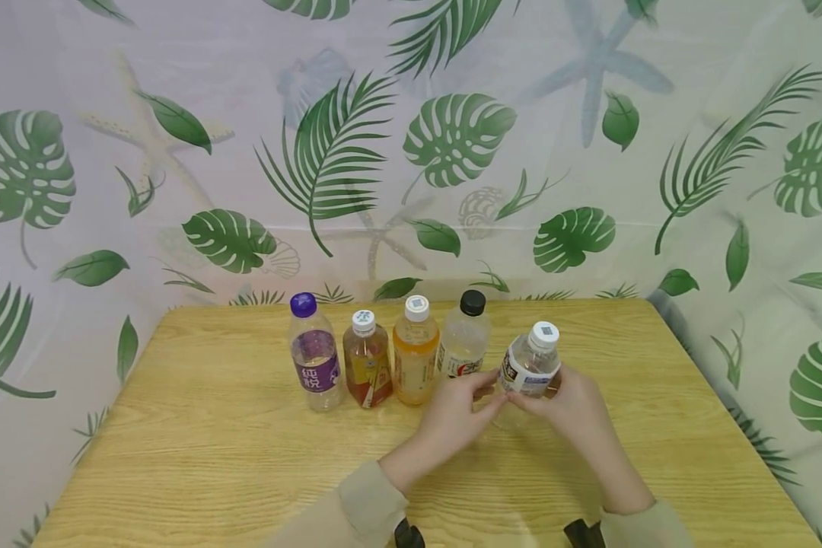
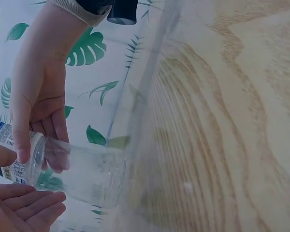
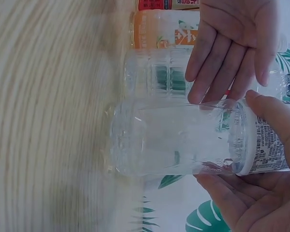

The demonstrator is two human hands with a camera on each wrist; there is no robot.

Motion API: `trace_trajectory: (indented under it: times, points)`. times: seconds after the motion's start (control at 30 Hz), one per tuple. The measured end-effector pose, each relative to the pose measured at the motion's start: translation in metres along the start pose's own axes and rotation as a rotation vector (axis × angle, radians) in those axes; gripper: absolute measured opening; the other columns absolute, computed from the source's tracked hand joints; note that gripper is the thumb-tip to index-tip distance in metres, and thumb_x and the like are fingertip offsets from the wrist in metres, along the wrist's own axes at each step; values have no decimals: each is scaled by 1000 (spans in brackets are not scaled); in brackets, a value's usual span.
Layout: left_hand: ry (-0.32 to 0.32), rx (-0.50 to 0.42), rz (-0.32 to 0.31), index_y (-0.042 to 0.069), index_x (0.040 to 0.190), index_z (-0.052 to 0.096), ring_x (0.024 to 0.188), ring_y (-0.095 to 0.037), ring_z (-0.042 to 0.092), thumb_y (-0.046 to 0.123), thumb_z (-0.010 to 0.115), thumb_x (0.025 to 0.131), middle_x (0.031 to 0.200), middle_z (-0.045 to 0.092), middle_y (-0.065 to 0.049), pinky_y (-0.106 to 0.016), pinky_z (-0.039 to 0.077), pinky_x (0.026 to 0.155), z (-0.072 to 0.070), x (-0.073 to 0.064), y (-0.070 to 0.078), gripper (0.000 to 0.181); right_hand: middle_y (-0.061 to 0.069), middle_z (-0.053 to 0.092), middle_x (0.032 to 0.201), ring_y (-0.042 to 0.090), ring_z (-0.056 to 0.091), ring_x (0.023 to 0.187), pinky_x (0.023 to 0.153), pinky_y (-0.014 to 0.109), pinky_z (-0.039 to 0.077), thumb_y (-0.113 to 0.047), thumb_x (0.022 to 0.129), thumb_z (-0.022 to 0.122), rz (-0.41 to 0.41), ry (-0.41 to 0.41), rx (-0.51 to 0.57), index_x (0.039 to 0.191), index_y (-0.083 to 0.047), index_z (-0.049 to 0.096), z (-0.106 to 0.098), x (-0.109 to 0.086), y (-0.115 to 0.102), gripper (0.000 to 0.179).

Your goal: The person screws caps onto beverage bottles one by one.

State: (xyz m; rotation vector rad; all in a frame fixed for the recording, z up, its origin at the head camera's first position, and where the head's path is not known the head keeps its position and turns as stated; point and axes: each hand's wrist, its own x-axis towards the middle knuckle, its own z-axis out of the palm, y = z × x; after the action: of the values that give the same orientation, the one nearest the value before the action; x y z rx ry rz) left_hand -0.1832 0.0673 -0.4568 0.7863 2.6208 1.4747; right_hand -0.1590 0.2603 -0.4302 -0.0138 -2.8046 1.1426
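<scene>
A clear plastic bottle with a white cap and a printed label around its upper part stands at the right end of a row of bottles. My right hand grips it at the label's lower edge, thumb on one side and fingers on the other. My left hand is at the bottle's left side, its fingers fairly straight against or very near the clear wall. The bottle's lower body looks transparent, with no drink visible. Left of it stands a black-capped bottle, partly hidden by my left hand.
Further left on the wooden table stand an orange-banded bottle, a bottle of reddish-brown drink and a purple-capped bottle. Behind the table hangs a leaf-patterned cloth.
</scene>
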Motion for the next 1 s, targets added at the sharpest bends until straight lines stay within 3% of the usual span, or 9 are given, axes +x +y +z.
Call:
trace_trajectory:
  times: [0.17, 0.47, 1.0]
  points:
    - [-21, -3, -32, 4, 146, 62, 120, -29, 75, 25, 67, 106, 143, 68, -15, -30, 63, 97, 4, -1, 0, 46, 35, 71, 125, 48, 74, 110, 93, 54, 64, -23, 85, 91, -3, 18, 9, 128, 11, 64, 1, 5, 3, 61]
    - [-61, 121, -50, 8, 154, 56, 121, -24, 75, 33, 66, 107, 136, 74, -12, -32, 64, 97, 6, 4, 5, 54, 35, 72, 123, 48, 75, 108, 90, 54, 65, -25, 86, 90, -8, 48, -12, 128, 10, 63, 3, 14, 7, 61]
    - [-89, 112, -101, 5, 156, 51, 126, -30, 71, 37, 60, 109, 140, 71, -18, -38, 62, 102, 5, 8, 9, 58, 33, 71, 129, 48, 72, 115, 97, 58, 61, -33, 89, 88, 23, 48, -15, 132, 8, 62, 12, 38, 7, 65]
